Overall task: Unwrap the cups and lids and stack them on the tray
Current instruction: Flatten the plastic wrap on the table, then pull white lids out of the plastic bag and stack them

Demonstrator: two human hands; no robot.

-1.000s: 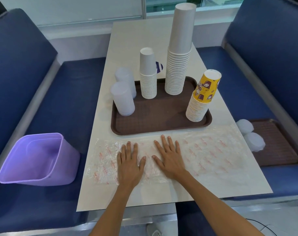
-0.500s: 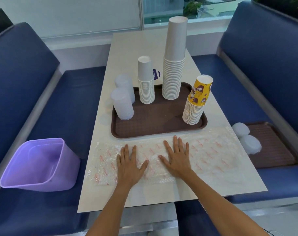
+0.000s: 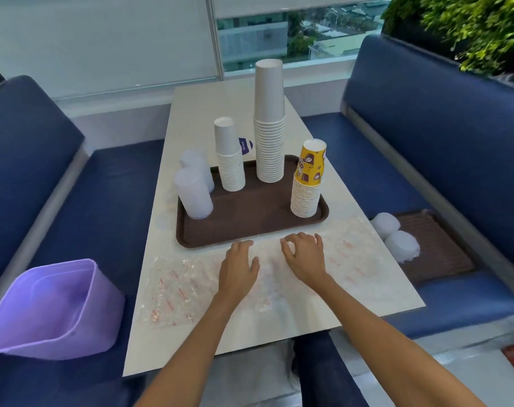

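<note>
A brown tray (image 3: 250, 227) on the table carries a tall white cup stack (image 3: 270, 124), a shorter white cup stack (image 3: 231, 160), a yellow-printed cup stack (image 3: 308, 177) and two clear lid stacks (image 3: 192, 195). In front of the tray a clear plastic wrapper (image 3: 176, 289) with red print lies flat across the table. My left hand (image 3: 239, 265) and my right hand (image 3: 304, 255) rest on its middle, side by side. Both hands' fingers curl onto the wrapper's far edge, just short of the tray rim.
A purple bin (image 3: 50, 306) sits on the left blue bench. On the right bench a second brown tray (image 3: 437, 248) holds two white wrapped bundles (image 3: 402, 245). Blue seat backs flank the table; a window lies beyond its far end.
Both hands slid forward along the wrapper toward the tray. Their fingers, flat and spread before, are now curled at the wrapper's far edge.
</note>
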